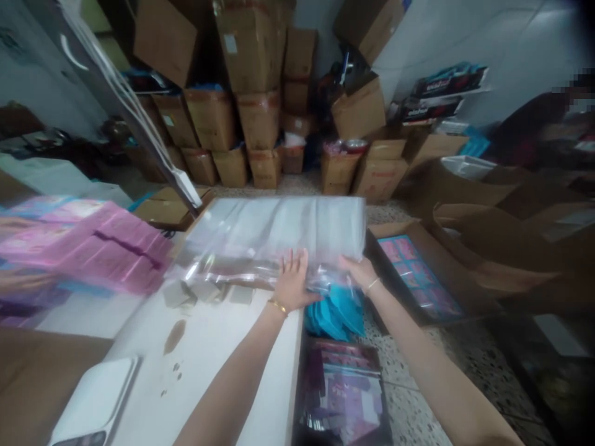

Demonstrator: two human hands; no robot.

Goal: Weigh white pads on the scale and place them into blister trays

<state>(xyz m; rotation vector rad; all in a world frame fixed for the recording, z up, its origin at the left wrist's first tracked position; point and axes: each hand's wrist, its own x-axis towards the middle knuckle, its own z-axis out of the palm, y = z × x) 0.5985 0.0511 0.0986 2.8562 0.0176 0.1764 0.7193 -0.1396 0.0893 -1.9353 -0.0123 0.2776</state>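
A stack of see-through plastic bags [283, 226] lies across the far end of the white table. My left hand [292, 282] rests on the near edge of the stack, palm down, its fingers spread. At the right corner of the stack, my right hand [360, 271] has its thumb and fingers closed on the bags' edge. Bright blue crumpled material [337, 313] hangs or lies just below my hands, beside the table. The view is smeared by motion, so the bags' fine details do not show.
Pink boxes [106, 248] are stacked at left, with another person's hands beside them. A white scale [97, 396] and small pale blocks [209, 291] sit on the table [223, 371]. Open cartons [409, 229] stand at right; a metal pole [139, 118] rises at the far left.
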